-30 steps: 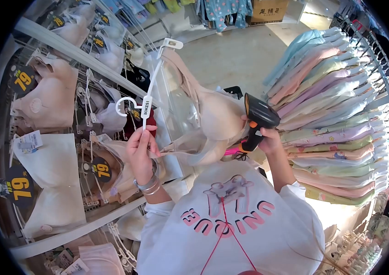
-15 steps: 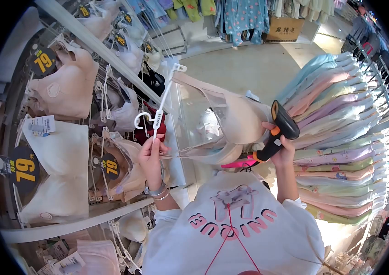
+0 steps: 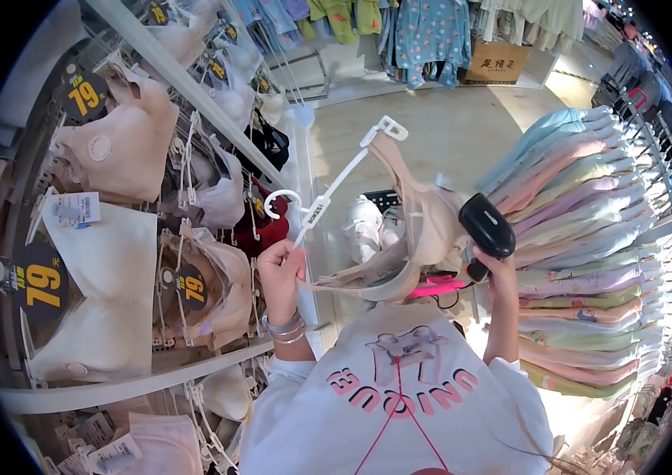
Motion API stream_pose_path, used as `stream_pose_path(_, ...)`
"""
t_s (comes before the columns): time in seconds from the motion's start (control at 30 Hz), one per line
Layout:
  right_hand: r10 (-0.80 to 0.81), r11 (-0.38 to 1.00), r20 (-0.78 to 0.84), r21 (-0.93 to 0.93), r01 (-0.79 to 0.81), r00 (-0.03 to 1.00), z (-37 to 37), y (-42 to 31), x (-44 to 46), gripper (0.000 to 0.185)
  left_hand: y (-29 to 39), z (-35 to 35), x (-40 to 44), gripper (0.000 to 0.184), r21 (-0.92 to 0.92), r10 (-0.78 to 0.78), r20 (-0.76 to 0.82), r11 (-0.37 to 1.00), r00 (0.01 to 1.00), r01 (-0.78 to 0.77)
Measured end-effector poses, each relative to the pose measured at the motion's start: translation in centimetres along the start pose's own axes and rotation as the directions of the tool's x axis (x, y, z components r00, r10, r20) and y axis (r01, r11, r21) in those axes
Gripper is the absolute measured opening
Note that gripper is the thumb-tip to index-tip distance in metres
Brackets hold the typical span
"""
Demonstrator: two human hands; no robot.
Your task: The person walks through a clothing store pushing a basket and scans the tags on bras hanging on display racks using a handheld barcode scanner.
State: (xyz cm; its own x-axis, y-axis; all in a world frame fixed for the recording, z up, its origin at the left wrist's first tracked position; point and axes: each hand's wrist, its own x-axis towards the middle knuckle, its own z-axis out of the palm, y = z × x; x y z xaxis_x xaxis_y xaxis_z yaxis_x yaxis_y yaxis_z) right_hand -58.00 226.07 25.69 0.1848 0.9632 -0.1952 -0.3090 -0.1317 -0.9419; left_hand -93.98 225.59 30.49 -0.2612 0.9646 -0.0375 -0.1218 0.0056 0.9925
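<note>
My left hand (image 3: 279,271) is closed around the lower end of a white plastic hanger (image 3: 341,180), whose hook points left. A beige bra (image 3: 429,226) hangs from that hanger and stretches to the right in front of my chest. My right hand (image 3: 500,267) grips the handle of a black handheld barcode scanner (image 3: 486,226). The scanner's rounded head is beside the bra's right side; whether they touch I cannot tell. A small pale tag (image 3: 444,183) shows at the bra's far edge. My right fingers are partly hidden behind the scanner.
On the left, a rack holds several bras (image 3: 126,142) with round black price signs (image 3: 40,286). Pastel garments (image 3: 581,269) hang tightly on a rail to the right. A cardboard box (image 3: 496,63) stands at the back. Something bright pink (image 3: 436,286) lies beneath the bra.
The hanger and my left hand have moved right, and the bra has folded closer together. My right hand has turned the scanner, its dark rounded back now showing, apart from the bra's cup.
</note>
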Motion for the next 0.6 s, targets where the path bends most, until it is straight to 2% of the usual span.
stream_pose_path(0.07,-0.013,0.998,-0.018,-0.066,0.012,1.0,-0.4,-0.8,0.1,0.042,1.0,0.6,-0.3,0.029,0.011,-0.037,0.047,0.999,0.998,0.036)
stream_pose_path(0.1,-0.075,0.997,-0.014,0.016,0.075,0.997,-0.5,-0.6,0.3,0.048,1.3,1.1,-0.5,0.027,0.033,-0.039,0.078,0.999,0.996,0.036)
stream_pose_path(0.13,-0.199,0.979,0.113,0.069,0.192,0.973,-0.1,-1.3,0.6,0.059,1.5,1.7,-0.8,0.025,0.053,-0.043,0.109,0.998,0.993,0.038)
stream_pose_path(0.2,-0.44,0.897,0.332,0.207,0.39,0.835,1.1,-2.5,1.6,0.084,2.2,3.1,-1.1,0.024,0.18,-0.012,0.182,0.983,0.983,-0.022)
stream_pose_path(0.23,-0.493,0.869,0.386,0.256,0.423,0.78,1.9,-2.5,2.2,0.093,2.3,3.7,-1.2,0.023,0.24,0.0,0.222,0.969,0.975,-0.054)
stream_pose_path(0.3,-0.501,0.86,0.426,0.342,0.379,0.754,3.0,-1.5,2.1,0.096,2.1,4.5,-1.4,0.023,0.242,-0.046,0.259,0.97,0.965,-0.018)
stream_pose_path(0.37,-0.376,0.917,0.4,0.289,0.274,0.836,1.3,2.1,2.4,0.085,1.9,4.8,-1.3,0.023,0.277,-0.059,0.261,0.961,0.963,-0.017)
stream_pose_path(0.4,-0.325,0.922,0.343,0.32,0.215,0.881,2.3,2.4,2.2,0.079,1.7,4.7,-1.2,0.023,0.31,-0.051,0.245,0.95,0.968,-0.028)
stream_pose_path(0.5,-0.156,0.98,0.28,0.165,0.112,0.947,4.4,2.7,1.1,0.077,1.4,5.0,-1.4,0.021,0.405,-0.004,0.249,0.909,0.969,-0.1)
stream_pose_path(0.53,-0.231,0.972,0.346,0.043,0.23,0.909,4.7,2.8,1.0,0.075,1.1,5.4,-1.6,0.021,0.435,0.011,0.259,0.892,0.966,-0.127)
stream_pose_path(0.6,-0.331,0.87,0.513,-0.158,0.466,0.792,5.4,3.4,0.6,0.071,-0.4,6.8,-2.3,0.022,0.455,-0.108,0.296,0.89,0.949,-0.04)
